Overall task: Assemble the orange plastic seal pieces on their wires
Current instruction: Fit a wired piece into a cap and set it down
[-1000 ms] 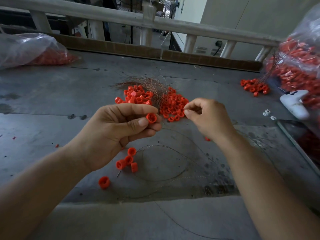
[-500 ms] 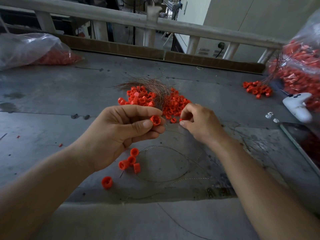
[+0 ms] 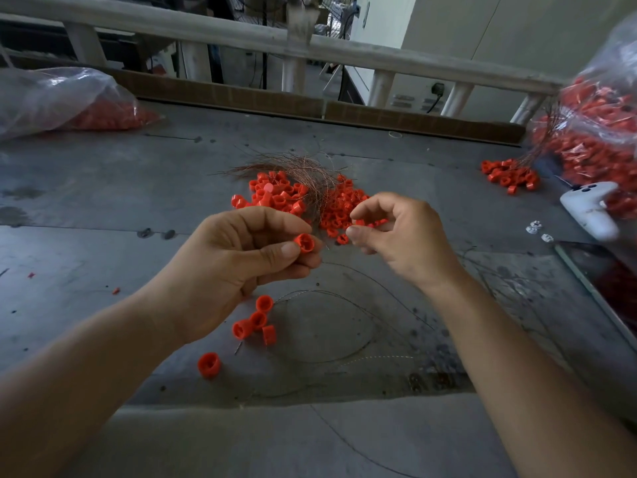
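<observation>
One camera sits on the person's head. It looks forward and down at the flat grey tabletop (image 3: 103, 208). The bare left hand (image 3: 234, 270) and right hand (image 3: 403, 243) are very close, right in the middle. A long pale railing (image 3: 413, 63) lies far off at 12 o'clock.

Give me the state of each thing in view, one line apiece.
left grip, pinches one orange cap, off the table
right grip, fingers curled, thumb and forefinger apart; contents unclear
centre pile, loose on the table, copper wires lying across it
four caps, clustered below the left grip
lone cap, apart, open end up
right bag, full of orange pieces
</observation>
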Available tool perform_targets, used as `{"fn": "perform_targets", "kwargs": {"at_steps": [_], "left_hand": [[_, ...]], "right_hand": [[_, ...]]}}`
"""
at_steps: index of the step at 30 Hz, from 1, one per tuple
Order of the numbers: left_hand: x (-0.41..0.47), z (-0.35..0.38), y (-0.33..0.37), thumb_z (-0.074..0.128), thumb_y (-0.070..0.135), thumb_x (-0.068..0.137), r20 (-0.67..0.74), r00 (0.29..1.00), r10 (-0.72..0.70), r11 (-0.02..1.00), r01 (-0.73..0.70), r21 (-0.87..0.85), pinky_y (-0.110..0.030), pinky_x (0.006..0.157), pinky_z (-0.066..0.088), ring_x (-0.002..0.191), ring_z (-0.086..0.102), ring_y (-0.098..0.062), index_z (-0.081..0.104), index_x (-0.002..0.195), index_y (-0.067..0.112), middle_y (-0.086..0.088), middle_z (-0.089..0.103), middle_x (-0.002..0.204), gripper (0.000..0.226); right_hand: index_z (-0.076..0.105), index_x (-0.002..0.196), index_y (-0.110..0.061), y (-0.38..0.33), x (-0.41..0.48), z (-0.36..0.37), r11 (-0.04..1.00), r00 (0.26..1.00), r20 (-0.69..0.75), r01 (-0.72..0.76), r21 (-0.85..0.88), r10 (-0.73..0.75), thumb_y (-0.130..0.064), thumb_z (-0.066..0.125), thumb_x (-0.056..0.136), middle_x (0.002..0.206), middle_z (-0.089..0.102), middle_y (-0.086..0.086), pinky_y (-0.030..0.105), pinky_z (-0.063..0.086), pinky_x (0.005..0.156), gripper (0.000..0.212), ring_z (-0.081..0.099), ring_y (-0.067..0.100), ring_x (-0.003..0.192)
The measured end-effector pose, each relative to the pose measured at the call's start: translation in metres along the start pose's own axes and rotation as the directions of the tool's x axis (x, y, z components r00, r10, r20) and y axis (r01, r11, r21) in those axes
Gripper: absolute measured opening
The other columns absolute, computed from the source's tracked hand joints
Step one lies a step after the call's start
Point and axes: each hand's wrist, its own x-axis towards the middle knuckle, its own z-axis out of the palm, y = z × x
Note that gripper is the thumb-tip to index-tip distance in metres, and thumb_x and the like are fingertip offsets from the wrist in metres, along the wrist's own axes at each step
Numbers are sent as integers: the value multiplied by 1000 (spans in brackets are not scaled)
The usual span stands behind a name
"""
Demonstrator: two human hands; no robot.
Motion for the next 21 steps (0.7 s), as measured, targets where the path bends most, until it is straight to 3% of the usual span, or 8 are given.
{"fn": "perform_targets", "kwargs": {"at_steps": [2, 7, 11, 15, 21], "left_hand": [[0, 1, 0, 58, 2, 66, -4, 1000, -1, 1000, 1, 22, -20, 63, 55, 75, 70, -19, 72, 77, 9, -14, 71, 83, 19], [1, -2, 1, 58, 3, 66, -30, 1000, -1, 998, 3, 56, -19, 63, 54, 75, 70, -18, 73, 77, 10, -12, 72, 82, 20], [1, -1, 1, 59, 6, 64, -43, 999, 4, 997, -1, 76, -18, 63, 54, 75, 70, -16, 75, 78, 15, -9, 73, 81, 23], [2, 0, 1, 60, 8, 62, -57, 998, 14, 997, -10, 74, -17, 62, 54, 75, 70, -17, 76, 78, 16, -9, 73, 80, 23], [2, 1, 0, 62, 9, 59, -98, 994, 50, 996, -43, 74, -17, 60, 53, 70, 70, -17, 74, 71, 15, -10, 72, 74, 18]], "right_hand": [[61, 73, -28, -10, -6, 0, 993, 999, 46, -3, 117, -2, -7, 76, 70, 72, 64, -7, 26, 56, 70, 26, 66, 13, 65], [66, 81, -24, -28, -19, 3, 933, 984, 152, 31, 359, -92, 1, 64, 78, 76, 69, -4, 21, 54, 73, 25, 67, 12, 77], [65, 84, -20, -31, -22, 5, 866, 983, 165, -8, 500, -86, -2, 64, 73, 80, 69, -4, 19, 53, 73, 21, 67, 11, 81], [67, 83, -21, -34, -22, 9, 848, 980, 158, 18, 530, -120, -16, 63, 66, 74, 70, -9, 18, 53, 71, 18, 66, 8, 77], [65, 84, -25, -30, -22, 16, 897, 980, 97, 115, 427, -171, -7, 66, 73, 72, 67, -13, 16, 51, 69, 21, 64, 1, 72]]}}
